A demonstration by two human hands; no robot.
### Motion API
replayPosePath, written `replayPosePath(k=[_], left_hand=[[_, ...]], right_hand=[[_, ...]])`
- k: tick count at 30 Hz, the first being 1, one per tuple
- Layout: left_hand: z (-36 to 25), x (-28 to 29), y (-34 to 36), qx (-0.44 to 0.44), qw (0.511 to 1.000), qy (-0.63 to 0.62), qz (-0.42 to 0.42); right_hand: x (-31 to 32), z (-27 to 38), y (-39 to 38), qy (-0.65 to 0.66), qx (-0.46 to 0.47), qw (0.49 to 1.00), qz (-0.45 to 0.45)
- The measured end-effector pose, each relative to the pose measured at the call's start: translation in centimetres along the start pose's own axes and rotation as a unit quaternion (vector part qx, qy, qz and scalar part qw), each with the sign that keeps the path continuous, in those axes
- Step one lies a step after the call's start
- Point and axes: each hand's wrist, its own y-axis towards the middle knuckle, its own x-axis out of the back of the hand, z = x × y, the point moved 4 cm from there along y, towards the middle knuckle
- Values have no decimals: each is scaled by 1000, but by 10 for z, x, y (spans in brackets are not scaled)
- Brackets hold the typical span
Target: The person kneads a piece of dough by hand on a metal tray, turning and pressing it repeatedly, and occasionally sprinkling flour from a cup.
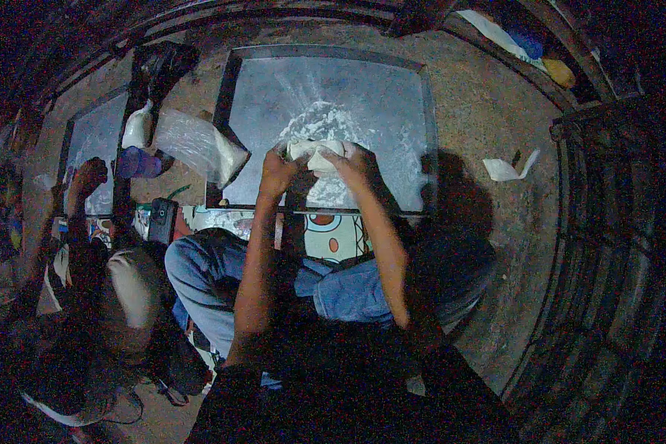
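Note:
A lump of pale dough (316, 153) is held up between my two hands over a dark-rimmed tray (266, 81). My left hand (280, 170) grips its left side, and my right hand (354, 164) grips its right side with the fingers curled around it. White flour (314, 118) lies scattered on the tray beyond and below the dough. Left of my left hand, a clear plastic bag (196, 140) with white powder in its corner overlaps the tray's left edge.
A co-worker's hand (92, 176) is over a second tray (92, 133) at the left. Between the trays are a tied white bag (137, 127), a purple container (139, 163) and a phone (163, 220). A small white packet (502, 169) lies at the right, near dark slats (592, 244).

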Motion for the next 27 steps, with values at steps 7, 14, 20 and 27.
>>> replayPosePath(k=[7,14,20,27], left_hand=[[-8,-1,-9,29,958,-277,-67],[28,-26,-5,36,880,-464,90],[54,-11,12,82,849,-521,-45],[48,18,11,39,855,-473,-209]], right_hand=[[5,41,-30,432,-87,886,148],[-18,30,-34,648,-132,712,237],[-29,50,-38,520,-87,823,212],[-32,60,-48,491,-104,841,199]])
